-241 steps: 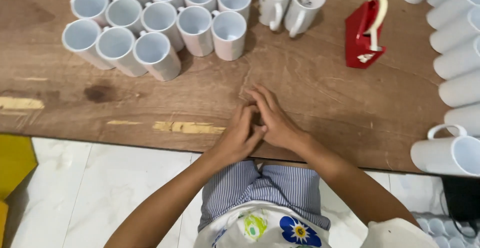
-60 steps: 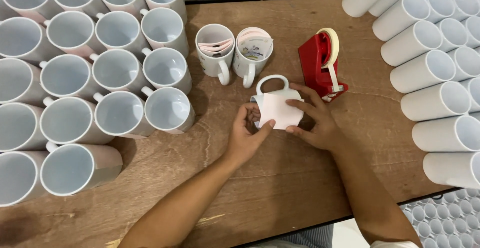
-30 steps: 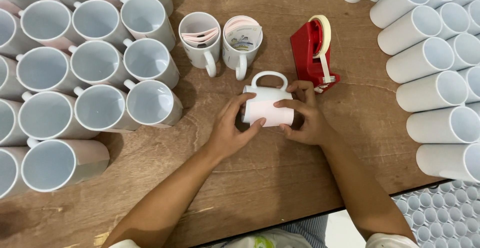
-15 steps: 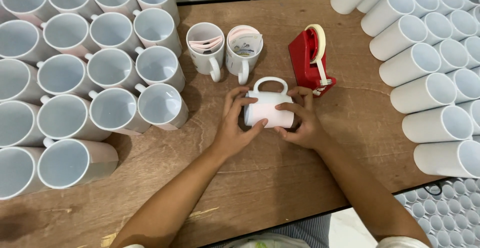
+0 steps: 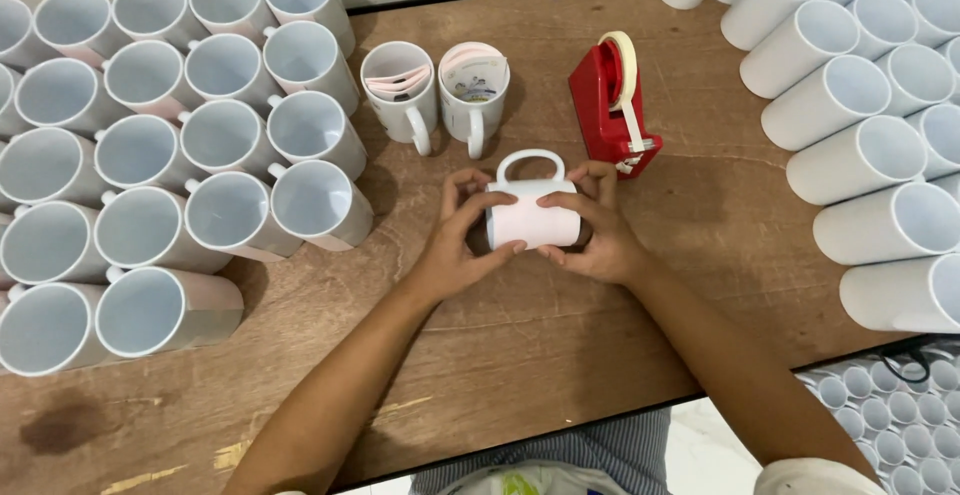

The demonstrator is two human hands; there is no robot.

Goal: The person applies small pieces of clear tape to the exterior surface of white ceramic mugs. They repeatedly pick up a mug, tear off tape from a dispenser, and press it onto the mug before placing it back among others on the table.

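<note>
Eight seconds ago the two hands are pressed together near the table edge and hold nothing. Now the left hand (image 5: 455,245) and the right hand (image 5: 600,230) are farther in on the table and hold a white mug (image 5: 533,213) lying on its side with a pale pink sheet around it. Two seconds ago the mug is tilted; now it lies level, handle pointing far.

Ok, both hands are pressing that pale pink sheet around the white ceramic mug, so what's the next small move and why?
Probably free the right hand to pull a strip from the red tape dispenser, while the left hand keeps the pale pink sheet pressed on the white ceramic mug. The sheet is wrapped around the mug, no tape shows on it, and the dispenser stands just beyond the right fingers.
</note>
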